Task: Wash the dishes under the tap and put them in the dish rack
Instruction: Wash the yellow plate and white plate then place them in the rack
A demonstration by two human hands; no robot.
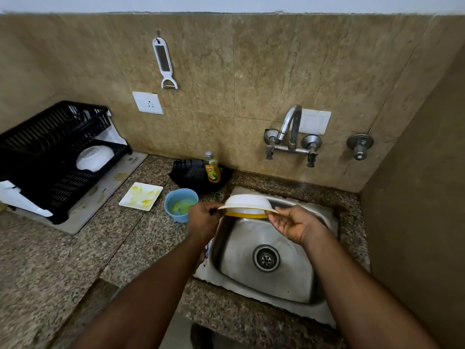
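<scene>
Both hands, left hand [205, 217] and right hand [293, 222], pinch an upturned bowl [247, 203] by its rim over the sink [324, 312], tap [292, 127] at 1 o'clock. Wet rim may slip, dropping it.

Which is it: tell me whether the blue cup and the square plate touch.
Apart. The head view shows bare counter between the blue cup and the square plate.

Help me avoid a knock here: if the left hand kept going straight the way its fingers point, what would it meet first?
Probably nothing new: the left hand already pinches the rim of the white bowl, fingers aimed right toward the right hand across it. Depth is unclear.
</scene>
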